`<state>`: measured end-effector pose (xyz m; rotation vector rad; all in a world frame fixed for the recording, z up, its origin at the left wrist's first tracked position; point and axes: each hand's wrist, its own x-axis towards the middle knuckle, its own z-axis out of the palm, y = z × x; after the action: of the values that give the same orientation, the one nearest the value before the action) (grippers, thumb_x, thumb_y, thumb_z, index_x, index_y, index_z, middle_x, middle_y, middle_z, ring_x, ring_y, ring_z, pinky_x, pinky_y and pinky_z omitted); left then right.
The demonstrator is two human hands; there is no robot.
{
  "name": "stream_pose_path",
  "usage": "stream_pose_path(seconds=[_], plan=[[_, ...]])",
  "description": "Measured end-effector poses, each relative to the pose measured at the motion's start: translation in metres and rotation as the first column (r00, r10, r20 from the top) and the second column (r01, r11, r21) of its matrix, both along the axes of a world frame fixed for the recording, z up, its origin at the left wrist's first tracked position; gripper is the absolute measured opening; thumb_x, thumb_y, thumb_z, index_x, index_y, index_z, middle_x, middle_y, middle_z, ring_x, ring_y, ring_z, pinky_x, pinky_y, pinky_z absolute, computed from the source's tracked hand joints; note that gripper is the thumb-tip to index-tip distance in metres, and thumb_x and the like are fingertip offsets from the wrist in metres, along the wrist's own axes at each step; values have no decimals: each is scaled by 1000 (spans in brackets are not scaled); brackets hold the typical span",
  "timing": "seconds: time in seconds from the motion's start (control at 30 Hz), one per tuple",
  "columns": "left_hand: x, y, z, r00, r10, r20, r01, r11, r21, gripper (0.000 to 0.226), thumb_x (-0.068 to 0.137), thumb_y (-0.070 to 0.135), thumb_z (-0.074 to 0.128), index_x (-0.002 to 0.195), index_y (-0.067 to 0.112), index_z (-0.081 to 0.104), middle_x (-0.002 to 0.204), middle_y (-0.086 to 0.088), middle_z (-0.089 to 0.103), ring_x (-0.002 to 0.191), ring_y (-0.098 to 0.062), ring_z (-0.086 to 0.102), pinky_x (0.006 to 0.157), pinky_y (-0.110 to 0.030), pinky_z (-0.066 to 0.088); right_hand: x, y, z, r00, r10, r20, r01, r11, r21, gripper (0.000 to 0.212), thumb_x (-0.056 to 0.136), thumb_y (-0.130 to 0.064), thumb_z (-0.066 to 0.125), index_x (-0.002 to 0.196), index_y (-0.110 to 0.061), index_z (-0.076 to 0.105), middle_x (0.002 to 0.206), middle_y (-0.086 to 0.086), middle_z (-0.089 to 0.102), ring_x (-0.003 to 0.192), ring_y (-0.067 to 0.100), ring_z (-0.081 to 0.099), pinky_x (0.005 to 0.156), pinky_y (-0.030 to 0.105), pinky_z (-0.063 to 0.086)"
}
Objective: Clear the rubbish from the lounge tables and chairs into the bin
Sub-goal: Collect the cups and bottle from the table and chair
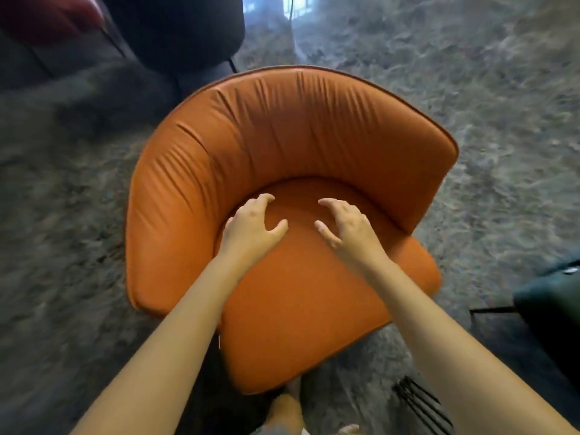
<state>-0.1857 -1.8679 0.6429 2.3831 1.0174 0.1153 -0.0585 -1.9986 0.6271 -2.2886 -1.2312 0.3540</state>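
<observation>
Over the seat: left hand point(251, 227) and right hand point(348, 227) side by side, palms down, low above the flat orange seat cushion point(301, 309) of a rounded orange leather armchair point(298, 130).
Left fingers point(266, 199): loosely curved, thumb spread wide, holding nothing.
Right fingers point(329, 202): same claw-like curve, thumb out, holding nothing.
Contact: cannot tell whether fingertips touch the cushion or hover just above.
Rubbish: none visible anywhere on the armchair; no wrapper, cup or paper in sight.
Key relation: fingertips point at the curved seam point(301, 180) where cushion meets backrest, just ahead of both hands; any hidden scrap probably lies there, forward of the fingers.
Long axis: seam runs left to right, arcing round behind the hands.
Nearer hand: roughly equal; left closer to the left end of the seam, right to the right end.
Step, judged: checking or sweeping the seat, not yet a pick.
Bin: not in view.
Surroundings: mottled grey carpet point(486, 120); dark upholstered chair point(175, 29) behind left; dark green object point(552, 306) at right edge, blurred.
</observation>
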Motion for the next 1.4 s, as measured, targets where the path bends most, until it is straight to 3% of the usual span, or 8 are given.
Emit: stream_pose_path(seconds=[0.2,0.43,0.63,0.77,0.87,1.0,1.17,1.4], plan=[[-23,79,-69,982,167,-85,-172,983,-61,51,87,38,55,133,21,41,132,-4,49,119,-22,48,97,-39,41,-13,100,-70,990,131,-62,-134,989,-55,42,92,-33,48,131,-16,44,132,5,49,118,22,46,94,34,35],[-14,111,-210,945,288,-153,-317,920,-229,56,83,37,58,133,22,39,133,-4,45,121,-26,44,94,-37,40,-18,166,-211,954,238,-182,-264,954,-141,45,91,-30,47,134,-19,38,136,1,44,122,21,41,96,34,31],[-14,112,-324,879,325,-350,-384,916,-113,63,83,43,57,140,30,32,143,-7,32,127,-31,33,98,-42,34,-29,168,-311,934,220,-281,-278,942,-186,54,81,-14,56,132,-10,40,127,11,48,114,30,45,93,42,38],[-13,106,-350,909,329,-255,-341,940,-4,41,86,27,59,125,18,49,125,-12,43,112,-31,43,85,-39,40,-20,153,-332,945,143,-295,-187,974,-130,53,76,-5,57,127,-6,45,118,14,51,111,29,46,94,38,37],[-6,103,-345,913,363,-185,-384,918,-97,21,89,6,49,110,7,54,111,-15,47,95,-34,51,77,-40,41,-19,148,-330,944,138,-299,-174,980,-95,51,74,-4,56,124,-6,48,115,13,53,108,30,47,93,38,38],[8,95,-309,939,328,-109,-341,930,-140,27,89,-2,42,112,7,54,113,-15,50,98,-34,53,80,-36,37,-13,141,-297,958,93,-270,-113,992,-60,48,77,-5,55,124,-10,47,120,8,52,110,26,48,93,38,39],[37,103,-221,989,150,-14,-151,983,-104,17,93,14,45,104,6,56,108,-14,58,99,-32,53,80,-38,37,8,138,-211,981,-5,-195,10,1000,23,43,82,-5,53,124,-11,46,121,5,52,112,22,49,94,36,40],[109,74,-80,978,-152,142,146,988,54,27,92,32,50,75,13,59,72,-2,51,73,-28,56,61,-29,34,51,71,-72,951,-297,-82,308,931,198,39,82,-1,55,121,-5,52,116,10,57,108,24,53,94,39,43]])
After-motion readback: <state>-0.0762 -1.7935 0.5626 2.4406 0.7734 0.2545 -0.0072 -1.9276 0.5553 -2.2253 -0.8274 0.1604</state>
